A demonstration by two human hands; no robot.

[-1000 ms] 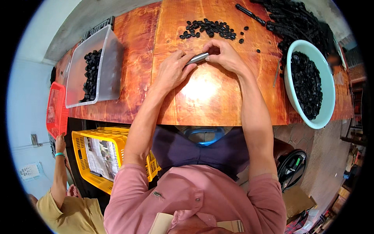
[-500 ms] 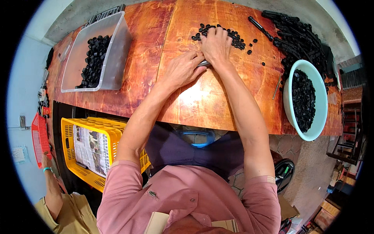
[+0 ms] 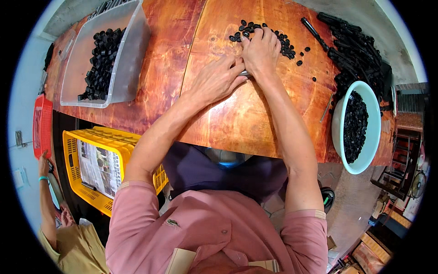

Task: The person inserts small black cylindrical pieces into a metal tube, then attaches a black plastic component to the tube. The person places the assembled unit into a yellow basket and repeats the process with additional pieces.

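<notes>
My left hand [image 3: 218,77] is closed around a short grey, metal-looking rod [image 3: 245,73], most of it hidden by the fingers and my right wrist. Just beyond it, my right hand [image 3: 261,52] reaches over the left fingertips into a loose spread of small black round pieces [image 3: 286,48]. Its fingers are bent down and drawn together among the pieces; what lies between the fingertips is hidden. One shiny black piece [image 3: 246,34] sits right beside them.
On the wooden table [image 3: 219,123], a clear plastic bin [image 3: 123,73] of black cylinders stands left. Rightward are a pale green basin [image 3: 370,137] of black parts and a heap of black rods [image 3: 353,50]. A yellow crate [image 3: 116,137] and another person's arm [image 3: 47,205] are lower left.
The whole view has shifted slightly. Both my hands keep nearly the same pose over the pieces. At lower left, the other person's hand has moved up to the red basket.
</notes>
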